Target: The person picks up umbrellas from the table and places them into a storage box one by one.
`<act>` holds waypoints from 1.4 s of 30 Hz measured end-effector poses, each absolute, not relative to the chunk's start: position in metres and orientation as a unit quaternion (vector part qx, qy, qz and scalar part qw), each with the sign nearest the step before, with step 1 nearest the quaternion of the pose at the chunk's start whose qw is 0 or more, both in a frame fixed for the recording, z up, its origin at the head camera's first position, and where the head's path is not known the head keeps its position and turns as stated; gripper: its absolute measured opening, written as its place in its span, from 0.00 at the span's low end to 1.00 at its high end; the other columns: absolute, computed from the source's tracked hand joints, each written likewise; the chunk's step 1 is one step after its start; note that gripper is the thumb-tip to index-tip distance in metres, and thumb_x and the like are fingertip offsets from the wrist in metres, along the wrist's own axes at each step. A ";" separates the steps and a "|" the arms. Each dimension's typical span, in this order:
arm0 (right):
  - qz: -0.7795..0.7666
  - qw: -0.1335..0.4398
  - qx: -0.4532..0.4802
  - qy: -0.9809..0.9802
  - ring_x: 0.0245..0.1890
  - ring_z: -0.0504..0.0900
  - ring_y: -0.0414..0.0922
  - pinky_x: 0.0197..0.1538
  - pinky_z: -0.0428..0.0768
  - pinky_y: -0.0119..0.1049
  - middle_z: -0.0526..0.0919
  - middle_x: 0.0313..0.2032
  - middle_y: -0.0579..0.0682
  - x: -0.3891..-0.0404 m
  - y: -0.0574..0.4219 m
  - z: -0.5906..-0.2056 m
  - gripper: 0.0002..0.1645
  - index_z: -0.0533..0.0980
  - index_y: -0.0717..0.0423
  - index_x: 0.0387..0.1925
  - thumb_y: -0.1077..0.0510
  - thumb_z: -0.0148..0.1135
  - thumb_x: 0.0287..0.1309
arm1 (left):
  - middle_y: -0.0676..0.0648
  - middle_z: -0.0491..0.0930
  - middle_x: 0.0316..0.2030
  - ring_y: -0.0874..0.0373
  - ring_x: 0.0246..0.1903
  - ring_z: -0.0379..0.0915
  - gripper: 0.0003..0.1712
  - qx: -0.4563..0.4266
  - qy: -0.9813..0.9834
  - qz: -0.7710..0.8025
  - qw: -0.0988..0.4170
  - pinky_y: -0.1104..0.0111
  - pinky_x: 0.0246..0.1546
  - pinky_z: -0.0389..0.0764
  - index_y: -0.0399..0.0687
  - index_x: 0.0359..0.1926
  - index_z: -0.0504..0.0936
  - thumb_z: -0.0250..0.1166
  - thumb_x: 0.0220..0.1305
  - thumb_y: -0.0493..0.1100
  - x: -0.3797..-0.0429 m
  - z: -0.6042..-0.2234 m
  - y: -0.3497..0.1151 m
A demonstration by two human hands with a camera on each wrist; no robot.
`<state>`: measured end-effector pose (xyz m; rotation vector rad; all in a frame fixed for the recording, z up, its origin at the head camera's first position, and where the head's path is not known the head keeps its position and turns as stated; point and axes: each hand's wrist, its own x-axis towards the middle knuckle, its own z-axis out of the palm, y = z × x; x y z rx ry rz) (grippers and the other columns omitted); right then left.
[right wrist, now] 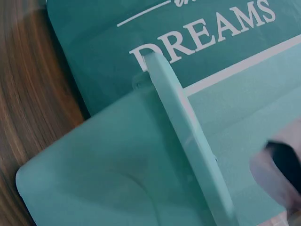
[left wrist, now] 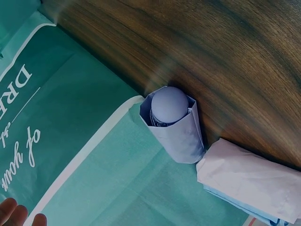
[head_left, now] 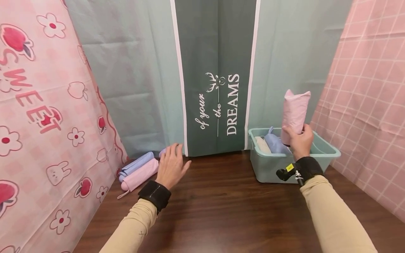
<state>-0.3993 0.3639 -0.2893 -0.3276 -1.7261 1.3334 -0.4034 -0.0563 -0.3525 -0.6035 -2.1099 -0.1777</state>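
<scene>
My right hand point(head_left: 300, 140) grips a folded pink umbrella point(head_left: 295, 109), held upright above the teal bin point(head_left: 272, 170). Part of that umbrella point(right wrist: 270, 179) shows blurred at the right wrist view's edge. Inside the bin lie a folded blue umbrella point(head_left: 276, 144) and a cream bundle point(head_left: 262, 144). My left hand point(head_left: 172, 167) is over the table with fingers extended, holding nothing. Beside it lie a second pink umbrella point(head_left: 140, 174) and a blue one point(head_left: 136, 164). A lilac umbrella point(left wrist: 181, 136), mostly hidden by that hand in the head view, touches the pink one's end.
The dark wooden table point(head_left: 215, 207) runs between the umbrellas and the bin. A green curtain point(head_left: 218, 42) with lettering hangs along the back. Pink patterned cloth point(head_left: 57, 147) closes the left side, and pink checked cloth point(head_left: 373, 105) the right.
</scene>
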 end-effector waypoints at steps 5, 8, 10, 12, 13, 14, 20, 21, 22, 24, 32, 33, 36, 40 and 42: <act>0.619 0.410 -0.109 -0.661 0.56 0.72 0.42 0.62 0.68 0.33 0.71 0.50 0.39 -0.402 0.371 -0.285 0.32 0.65 0.47 0.58 0.65 0.71 0.55 | 0.33 0.75 0.52 0.38 0.51 0.73 0.39 -0.246 -0.854 -0.071 0.452 0.50 0.42 0.75 0.32 0.58 0.73 0.78 0.53 0.50 -0.405 -0.353 -0.054; 0.615 0.405 -0.109 -0.668 0.63 0.68 0.46 0.67 0.64 0.34 0.70 0.57 0.45 -0.403 0.377 -0.285 0.38 0.61 0.51 0.65 0.66 0.69 0.56 | 0.33 0.75 0.52 0.39 0.51 0.73 0.39 -0.248 -0.854 -0.072 0.451 0.50 0.41 0.76 0.32 0.58 0.73 0.78 0.53 0.50 -0.406 -0.355 -0.053; 0.577 0.405 -0.120 -0.699 0.65 0.67 0.48 0.69 0.62 0.35 0.69 0.61 0.51 -0.403 0.383 -0.286 0.42 0.58 0.56 0.69 0.62 0.68 0.58 | 0.34 0.76 0.52 0.39 0.51 0.73 0.39 -0.249 -0.855 -0.072 0.449 0.51 0.40 0.75 0.32 0.58 0.73 0.78 0.53 0.50 -0.407 -0.356 -0.052; 0.528 0.402 -0.133 -0.736 0.66 0.67 0.52 0.70 0.62 0.41 0.68 0.65 0.59 -0.401 0.390 -0.288 0.44 0.56 0.61 0.72 0.57 0.67 0.61 | 0.34 0.76 0.52 0.39 0.50 0.73 0.39 -0.252 -0.857 -0.071 0.445 0.51 0.40 0.75 0.32 0.58 0.73 0.78 0.54 0.51 -0.407 -0.358 -0.052; 0.502 0.399 -0.137 -0.755 0.67 0.66 0.56 0.70 0.62 0.45 0.68 0.65 0.63 -0.401 0.394 -0.288 0.44 0.56 0.64 0.72 0.55 0.66 0.62 | 0.34 0.76 0.52 0.39 0.50 0.73 0.38 -0.252 -0.857 -0.070 0.444 0.52 0.39 0.75 0.32 0.58 0.73 0.78 0.54 0.51 -0.408 -0.358 -0.052; 0.476 0.394 -0.142 -0.773 0.68 0.65 0.60 0.70 0.61 0.49 0.67 0.66 0.66 -0.401 0.398 -0.288 0.45 0.55 0.65 0.72 0.53 0.65 0.63 | 0.34 0.76 0.52 0.39 0.50 0.73 0.38 -0.251 -0.858 -0.069 0.444 0.52 0.39 0.75 0.32 0.58 0.74 0.78 0.54 0.51 -0.409 -0.358 -0.052; 0.358 0.314 -0.133 -0.869 0.61 0.64 0.78 0.60 0.62 0.69 0.64 0.60 0.80 -0.404 0.423 -0.292 0.47 0.47 0.69 0.73 0.45 0.55 0.69 | 0.34 0.76 0.51 0.39 0.49 0.73 0.39 -0.245 -0.858 -0.065 0.446 0.51 0.40 0.77 0.32 0.58 0.74 0.79 0.53 0.50 -0.412 -0.361 -0.053; 0.349 0.296 -0.130 -0.880 0.59 0.65 0.79 0.57 0.63 0.70 0.64 0.58 0.82 -0.405 0.426 -0.293 0.47 0.46 0.71 0.72 0.45 0.54 0.69 | 0.34 0.76 0.51 0.39 0.49 0.73 0.39 -0.245 -0.859 -0.064 0.446 0.51 0.40 0.77 0.32 0.58 0.74 0.79 0.53 0.50 -0.412 -0.362 -0.054; 0.340 0.276 -0.130 -0.890 0.57 0.66 0.80 0.55 0.64 0.70 0.65 0.56 0.83 -0.407 0.428 -0.295 0.46 0.47 0.73 0.70 0.45 0.53 0.69 | 0.34 0.76 0.51 0.39 0.49 0.74 0.38 -0.244 -0.860 -0.062 0.445 0.51 0.40 0.77 0.32 0.57 0.74 0.79 0.53 0.51 -0.412 -0.363 -0.054; 0.325 0.239 -0.133 -0.905 0.53 0.66 0.82 0.52 0.66 0.70 0.65 0.53 0.87 -0.411 0.431 -0.298 0.46 0.46 0.77 0.67 0.46 0.51 0.68 | 0.34 0.76 0.51 0.39 0.50 0.74 0.38 -0.243 -0.862 -0.059 0.442 0.51 0.40 0.78 0.32 0.57 0.74 0.79 0.53 0.51 -0.413 -0.364 -0.054; 0.277 0.172 -0.129 -0.936 0.48 0.67 0.85 0.48 0.69 0.71 0.64 0.47 0.93 -0.425 0.437 -0.305 0.50 0.43 0.87 0.60 0.51 0.58 0.59 | 0.34 0.76 0.52 0.39 0.51 0.74 0.39 -0.227 -0.873 -0.058 0.428 0.50 0.41 0.79 0.33 0.58 0.74 0.79 0.53 0.51 -0.412 -0.365 -0.055; 0.268 0.167 -0.128 -0.940 0.47 0.68 0.84 0.47 0.69 0.71 0.65 0.47 0.92 -0.426 0.438 -0.306 0.49 0.46 0.86 0.58 0.51 0.59 0.59 | 0.34 0.76 0.52 0.39 0.51 0.74 0.39 -0.226 -0.874 -0.057 0.427 0.50 0.40 0.79 0.33 0.58 0.74 0.79 0.53 0.51 -0.412 -0.365 -0.055; 0.239 0.158 -0.133 -0.949 0.47 0.69 0.83 0.43 0.71 0.70 0.65 0.47 0.91 -0.427 0.440 -0.310 0.44 0.52 0.85 0.54 0.51 0.60 0.58 | 0.33 0.76 0.52 0.39 0.51 0.74 0.38 -0.228 -0.876 -0.055 0.422 0.50 0.39 0.79 0.33 0.58 0.74 0.78 0.54 0.51 -0.412 -0.366 -0.055; 0.213 0.150 -0.140 -0.955 0.48 0.68 0.85 0.44 0.71 0.71 0.64 0.49 0.93 -0.430 0.442 -0.312 0.40 0.55 0.84 0.52 0.51 0.59 0.59 | 0.33 0.76 0.53 0.39 0.53 0.73 0.37 -0.226 -0.880 -0.054 0.414 0.49 0.40 0.78 0.33 0.59 0.74 0.77 0.56 0.51 -0.414 -0.367 -0.056; 0.208 0.144 -0.143 -0.957 0.49 0.68 0.85 0.45 0.71 0.71 0.63 0.50 0.93 -0.431 0.442 -0.312 0.40 0.56 0.84 0.52 0.51 0.57 0.59 | 0.33 0.76 0.53 0.38 0.54 0.73 0.38 -0.223 -0.882 -0.055 0.411 0.49 0.40 0.78 0.32 0.59 0.74 0.77 0.56 0.50 -0.414 -0.367 -0.057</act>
